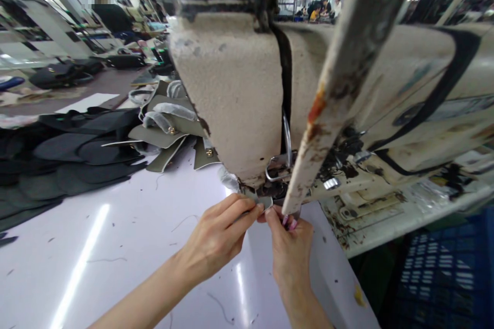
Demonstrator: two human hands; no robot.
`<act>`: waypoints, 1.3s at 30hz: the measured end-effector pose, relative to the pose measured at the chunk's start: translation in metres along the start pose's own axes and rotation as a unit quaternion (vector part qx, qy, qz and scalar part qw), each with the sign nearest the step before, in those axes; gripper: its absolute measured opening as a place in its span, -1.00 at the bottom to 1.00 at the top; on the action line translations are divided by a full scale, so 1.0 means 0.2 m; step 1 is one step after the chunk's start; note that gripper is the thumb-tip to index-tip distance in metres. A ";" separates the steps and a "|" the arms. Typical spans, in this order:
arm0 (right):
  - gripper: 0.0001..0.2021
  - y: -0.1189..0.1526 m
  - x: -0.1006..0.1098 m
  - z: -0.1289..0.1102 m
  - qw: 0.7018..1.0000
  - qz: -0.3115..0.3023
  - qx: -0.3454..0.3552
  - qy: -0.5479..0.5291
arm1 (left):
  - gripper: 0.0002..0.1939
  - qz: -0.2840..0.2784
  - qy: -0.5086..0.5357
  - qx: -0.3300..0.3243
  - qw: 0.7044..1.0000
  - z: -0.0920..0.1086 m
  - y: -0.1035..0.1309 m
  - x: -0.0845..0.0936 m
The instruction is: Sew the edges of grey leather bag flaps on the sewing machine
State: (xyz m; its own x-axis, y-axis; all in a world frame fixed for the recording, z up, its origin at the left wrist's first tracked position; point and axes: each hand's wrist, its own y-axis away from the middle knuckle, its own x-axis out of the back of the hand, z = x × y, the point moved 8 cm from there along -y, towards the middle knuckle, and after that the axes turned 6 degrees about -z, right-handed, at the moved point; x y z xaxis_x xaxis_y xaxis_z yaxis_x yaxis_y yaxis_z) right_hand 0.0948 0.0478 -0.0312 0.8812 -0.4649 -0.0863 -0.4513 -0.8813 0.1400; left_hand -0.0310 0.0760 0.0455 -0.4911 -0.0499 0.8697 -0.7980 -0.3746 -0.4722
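Note:
My left hand (222,231) is closed, its thumb and fingertips pinching the edge of a small grey-green piece (265,200) with a pale rim. This piece lies under the head of a worn cream sewing machine (231,92), where the machine partly hides it. Close beside, my right hand (291,247) is closed too, thumb and forefinger at the same rim. A small pink object (289,222) shows between its fingers; its kind is hidden. A clear-wrapped part (228,179) sticks out left of the machine's foot.
Olive panels (170,131) with wrapped handles and gold fittings lie piled behind my left hand. Dark overlapping panels (77,154) spread along the left. A rusty slanted bar (328,92) crosses before the machine. A blue crate (443,272) stands low right; a person (111,15) is beyond.

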 end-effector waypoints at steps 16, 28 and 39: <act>-0.62 0.01 0.02 -0.07 0.991 0.012 0.054 0.125 | -0.86 0.107 0.237 0.287 0.922 -0.20 0.28 -0.06; -0.61 0.02 0.01 0.00 0.997 0.031 0.016 0.070 | -0.65 0.131 0.736 0.497 0.440 -0.40 0.13 -0.55; -0.63 0.01 0.01 0.06 0.998 0.065 0.021 0.008 | -0.56 0.287 0.627 0.496 0.529 -0.43 0.11 -0.38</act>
State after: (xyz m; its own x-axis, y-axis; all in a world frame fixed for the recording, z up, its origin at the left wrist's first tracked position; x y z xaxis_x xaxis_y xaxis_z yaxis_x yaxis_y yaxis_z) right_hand 0.0949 0.0443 -0.0421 0.8166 -0.5747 -0.0540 -0.5674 -0.8164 0.1071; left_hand -0.0420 0.1515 -0.0427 -0.8946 0.0019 -0.4469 -0.1224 -0.9628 0.2408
